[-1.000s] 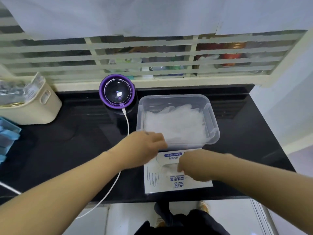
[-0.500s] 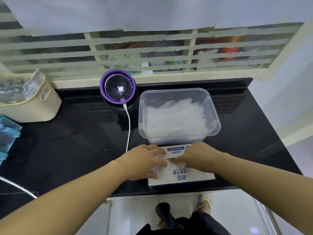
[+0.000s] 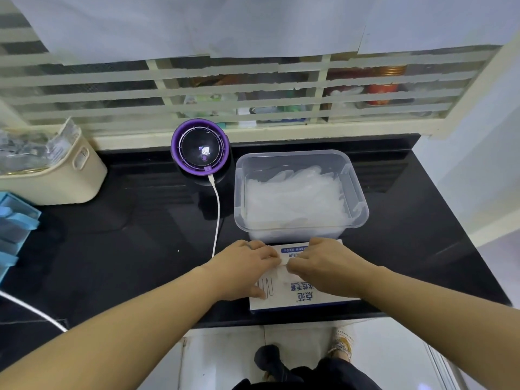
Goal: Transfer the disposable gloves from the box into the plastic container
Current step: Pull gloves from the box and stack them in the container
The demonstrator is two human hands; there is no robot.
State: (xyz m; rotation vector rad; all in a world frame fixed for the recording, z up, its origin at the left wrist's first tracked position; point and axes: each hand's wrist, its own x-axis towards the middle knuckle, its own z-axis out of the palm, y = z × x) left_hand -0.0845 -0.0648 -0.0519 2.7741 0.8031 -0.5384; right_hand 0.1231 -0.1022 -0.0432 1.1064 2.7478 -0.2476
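Note:
A white glove box [image 3: 302, 301] with blue print lies flat at the counter's front edge. Just behind it stands a clear plastic container [image 3: 358, 192] holding a pile of translucent disposable gloves [image 3: 292, 201]. My left hand [image 3: 244, 270] rests on the box's left half, thumb down its near side. My right hand [image 3: 327, 266] lies on the right half. The fingertips of both hands meet over the middle of the box top, pinching at a thin pale edge there. Whether that edge is a glove or the box flap is unclear.
A purple round device [image 3: 200, 150] with a white cable [image 3: 217, 215] stands left of the container. A cream basket [image 3: 64, 178] and blue trays [image 3: 14, 220] sit at the far left. A slatted window runs behind the black counter [image 3: 126, 249].
My left hand has come back from the container's front rim onto the box. Both hands have drawn together over the middle of the box top.

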